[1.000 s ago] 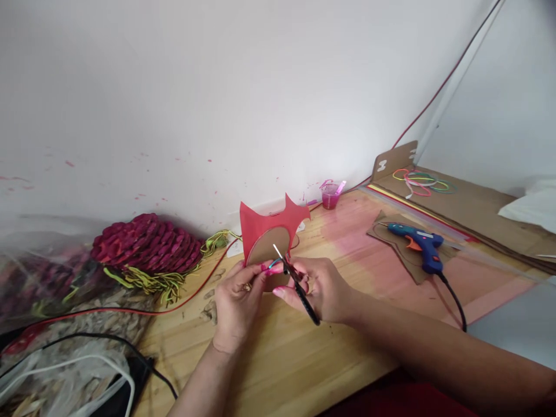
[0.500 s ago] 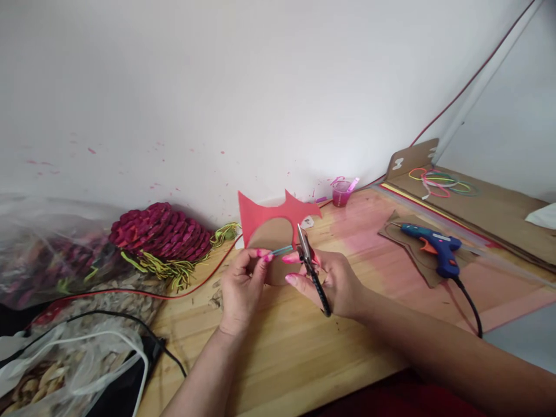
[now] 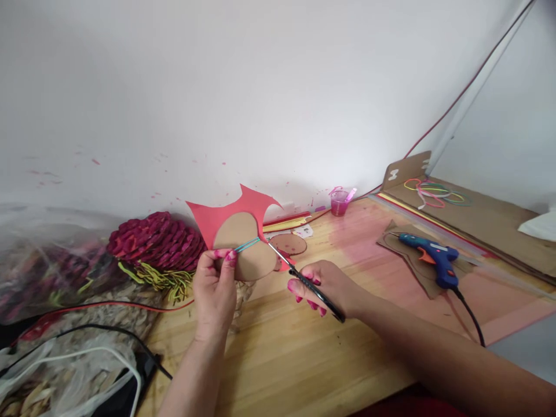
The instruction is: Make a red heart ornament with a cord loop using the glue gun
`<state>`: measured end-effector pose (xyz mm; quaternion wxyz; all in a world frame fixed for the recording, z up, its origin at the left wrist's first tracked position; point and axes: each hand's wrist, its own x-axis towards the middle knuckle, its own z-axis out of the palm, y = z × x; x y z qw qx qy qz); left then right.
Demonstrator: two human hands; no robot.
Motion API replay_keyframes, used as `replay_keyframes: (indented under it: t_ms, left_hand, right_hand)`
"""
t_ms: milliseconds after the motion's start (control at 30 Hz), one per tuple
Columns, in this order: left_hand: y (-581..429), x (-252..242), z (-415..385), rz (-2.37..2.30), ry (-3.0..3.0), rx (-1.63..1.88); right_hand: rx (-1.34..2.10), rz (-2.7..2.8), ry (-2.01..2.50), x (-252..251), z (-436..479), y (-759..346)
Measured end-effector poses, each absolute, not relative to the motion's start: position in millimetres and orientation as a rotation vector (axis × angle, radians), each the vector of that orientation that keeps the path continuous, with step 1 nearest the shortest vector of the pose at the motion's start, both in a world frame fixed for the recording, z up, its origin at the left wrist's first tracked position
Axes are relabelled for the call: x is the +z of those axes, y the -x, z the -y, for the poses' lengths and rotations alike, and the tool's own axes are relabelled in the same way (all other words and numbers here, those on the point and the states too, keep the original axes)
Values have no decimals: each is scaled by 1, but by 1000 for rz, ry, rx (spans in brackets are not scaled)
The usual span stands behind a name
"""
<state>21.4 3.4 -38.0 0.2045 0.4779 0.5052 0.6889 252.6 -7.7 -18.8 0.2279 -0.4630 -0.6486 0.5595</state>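
My left hand (image 3: pixel 217 284) pinches a thin teal strip or loop (image 3: pixel 247 245), which crosses in front of a brown cardboard piece (image 3: pixel 238 231) with rounded outlines. Behind the cardboard is a jagged-edged red sheet (image 3: pixel 204 219). Black-handled scissors (image 3: pixel 315 289) are gripped by my right hand (image 3: pixel 328 286), their blades pointing up and left toward the teal strip's right end and the red sheet's edge. Whether the tips touch either one is hard to tell. Right of the cardboard, a round outlined shape (image 3: pixel 292 244) lies on the table.
Pink-stained cup (image 3: pixel 339 204) near the wall. Blue glue gun (image 3: pixel 434 255) on a cardboard piece (image 3: pixel 393 234) at right, its black cable running down. Coloured cords (image 3: pixel 434 194) on brown cardboard. At left, a magenta scaly object (image 3: pixel 154 240), plastic bags (image 3: pixel 65 370) and cables. Wooden table (image 3: pixel 278 359).
My left hand has moved left with the teal strip. The red sheet and cardboard appear further left and tilted. The scissors now lean left, their blades closer together; more of the round outlined shape shows.
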Motion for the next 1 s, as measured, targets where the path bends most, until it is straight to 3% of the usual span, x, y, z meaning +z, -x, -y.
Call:
replay_keyframes:
  t_ms: [1000]
  left_hand:
    - [-10,-43,-9,-1201,-1194,1747]
  right_hand:
    - [1909,1678,996,-21,-2,-256]
